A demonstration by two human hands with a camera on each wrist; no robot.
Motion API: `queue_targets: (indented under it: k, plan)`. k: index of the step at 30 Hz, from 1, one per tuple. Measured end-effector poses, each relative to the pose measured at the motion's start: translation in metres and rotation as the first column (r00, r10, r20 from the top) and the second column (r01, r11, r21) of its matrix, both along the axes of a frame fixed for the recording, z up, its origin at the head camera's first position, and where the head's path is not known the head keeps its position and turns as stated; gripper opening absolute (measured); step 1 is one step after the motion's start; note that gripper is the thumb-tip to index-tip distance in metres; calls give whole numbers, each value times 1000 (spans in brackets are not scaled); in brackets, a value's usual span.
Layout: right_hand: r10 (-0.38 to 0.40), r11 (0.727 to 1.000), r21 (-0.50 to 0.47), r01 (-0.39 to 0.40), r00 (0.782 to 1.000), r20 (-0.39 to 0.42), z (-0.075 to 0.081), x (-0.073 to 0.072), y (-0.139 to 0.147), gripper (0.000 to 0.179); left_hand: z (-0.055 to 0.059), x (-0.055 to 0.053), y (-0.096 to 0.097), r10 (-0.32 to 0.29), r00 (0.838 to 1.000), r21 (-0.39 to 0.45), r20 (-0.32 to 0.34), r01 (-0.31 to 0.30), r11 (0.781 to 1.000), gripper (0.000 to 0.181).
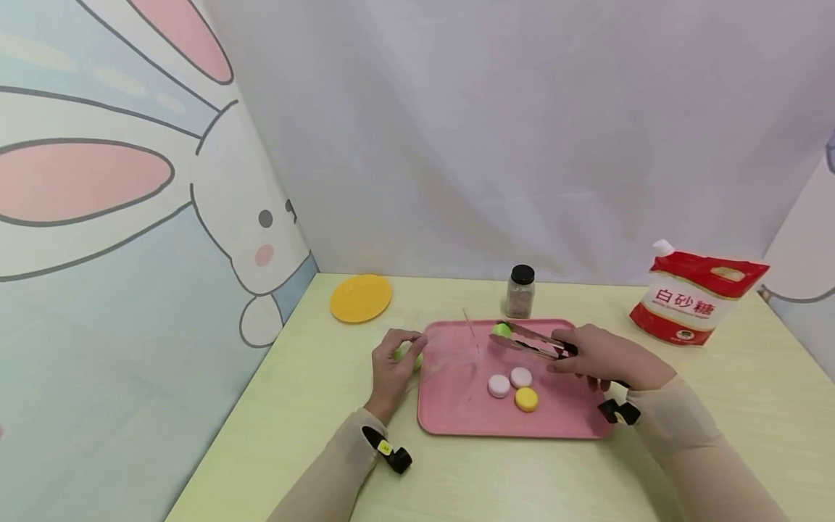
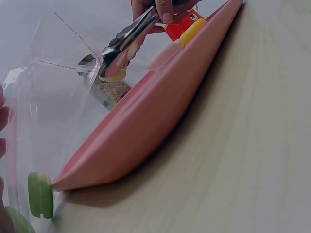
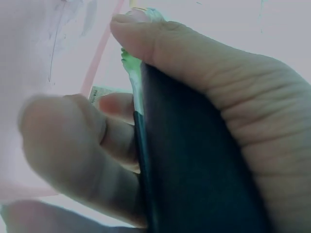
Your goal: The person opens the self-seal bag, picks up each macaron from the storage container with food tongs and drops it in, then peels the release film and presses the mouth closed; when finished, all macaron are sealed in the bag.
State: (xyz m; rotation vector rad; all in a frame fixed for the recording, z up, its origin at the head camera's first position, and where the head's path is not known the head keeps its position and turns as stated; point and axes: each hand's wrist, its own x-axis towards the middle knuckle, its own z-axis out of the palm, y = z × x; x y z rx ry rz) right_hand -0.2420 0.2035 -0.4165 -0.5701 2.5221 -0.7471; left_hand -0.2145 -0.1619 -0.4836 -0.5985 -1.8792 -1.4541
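Observation:
My left hand [image 1: 393, 377] pinches a clear zip bag [image 2: 58, 111] at the left edge of the pink tray [image 1: 450, 415]. Green macarons [image 2: 40, 195] lie low in the bag, seen in the left wrist view. With my right hand [image 1: 607, 355] I grip black-handled metal tongs [image 1: 531, 350], their tips around another green macaron [image 1: 501, 330] over the tray's back part. In the right wrist view, the dark handle [image 3: 189, 155] lies between thumb and fingers. Two pale pink macarons [image 1: 499, 386] and a yellow macaron [image 1: 526, 399] rest on the tray.
Behind the tray stands a clear jar with a black lid [image 1: 520, 293]. A yellow plate [image 1: 361, 298] lies at the back left of the table. At the back right is a red and white sugar pouch [image 1: 688, 297]. A wall [image 1: 522, 145] closes off the far side.

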Motion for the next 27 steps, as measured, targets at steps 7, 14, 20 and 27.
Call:
queue_targets:
  k: [7, 14, 20, 27]
  plan:
    - [-4, 1000, -8, 4, 1000, -12, 3, 1, -1, 33, 1, 0, 0, -6, 1000, 1, 5, 6, 1000, 8]
    - [9, 1000, -18, -10, 1000, -21, 10, 4, -2, 35, 1, 1, 1, -1, 1000, 0, 2, 1, 1000, 8]
    - [20, 1000, -8, -21, 999, -31, 13, 5, -1, 41, 2, 1, 0, 1, 1000, -10, -13, -2, 1000, 8]
    - [25, 1000, -3, -25, 998, -50, 14, 6, 0, 44, 3, 2, 1, 5, 1000, -5, 2, -5, 1000, 8]
